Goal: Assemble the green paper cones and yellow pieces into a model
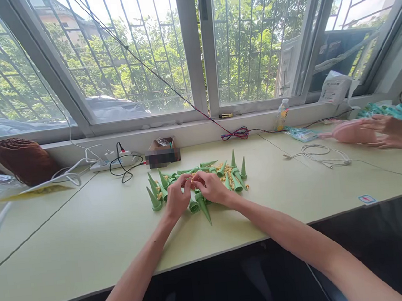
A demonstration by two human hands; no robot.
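My left hand [179,195] and my right hand [212,187] meet over a pile in the middle of the table. Thumb and fingers of both are pinched together, fingertips nearly touching. Something tiny and yellowish seems to be between them, too small to name. Around and under them lie many green cones [203,207], some upright, others on their sides; one points at the table's front edge. Small yellow pieces [228,178] are heaped among the cones. My hands hide part of the pile.
Behind the pile stand a small open box [174,154] and a power strip [98,166]. A white cable [325,156] lies coiled to the right. At far right another person's hand [387,127] touches a pink pouch [352,132]. A bottle [281,115] stands by the window.
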